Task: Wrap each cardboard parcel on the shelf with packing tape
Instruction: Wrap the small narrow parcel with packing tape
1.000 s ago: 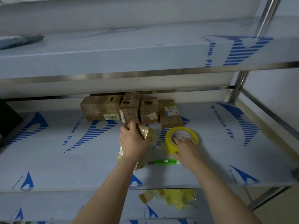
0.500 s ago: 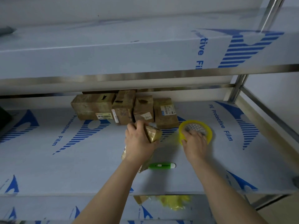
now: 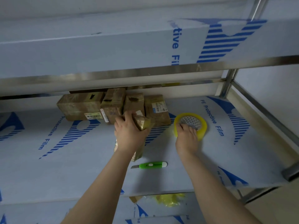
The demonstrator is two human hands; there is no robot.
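Our left hand (image 3: pixel 129 131) grips the small brown cardboard parcel (image 3: pixel 142 122) on the white shelf (image 3: pixel 64 167); our right hand (image 3: pixel 186 139) holds the round yellow tape roll (image 3: pixel 202 126) beside it. The tape may twist if we pull crooked.

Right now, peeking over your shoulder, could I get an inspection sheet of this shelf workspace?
Surface: steel shelf covered in white film with blue print, carrying parcels and tools.
Job's things: glossy taped brown cardboard parcel, in hand; row of four brown cardboard parcels at the back; yellow roll of packing tape right of them.
Clutter: green utility knife lying near the held parcel, grey blade tip showing; crumpled yellow tape scraps on the shelf below.
Hands: left hand grips the held parcel; right hand holds the roll, fingers in its core.
Cables: nothing seen.
Surroundings: film-covered upper shelf, steel upright post, pale wall.
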